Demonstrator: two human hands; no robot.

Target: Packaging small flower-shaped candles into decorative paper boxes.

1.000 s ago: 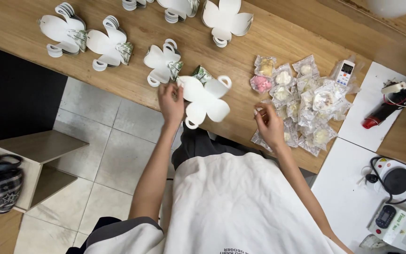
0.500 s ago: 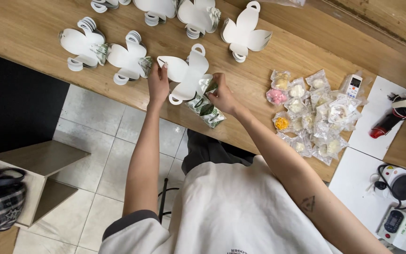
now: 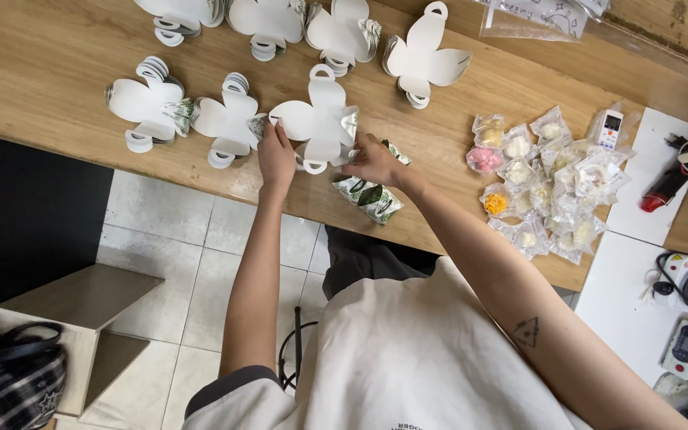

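On the wooden surface (image 3: 57,72), the left hand (image 3: 277,155) pinches the left flap of a flat white card cutout (image 3: 316,119). The right hand (image 3: 374,163) presses its lower right edge, fingers closed on it, just above green-patterned packets (image 3: 372,197).

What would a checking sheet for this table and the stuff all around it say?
Surface: wooden table, bare at the left.
Job's things: flat white paper cutout; green patterned packets beside it.
Clutter: more white cutouts; clear wrapped sweets; small white remote.
Hands: left hand and right hand both on the cutout's edges.
Cables: black cable on the white board.
Surroundings: tiled floor, wooden stool, checked bag.
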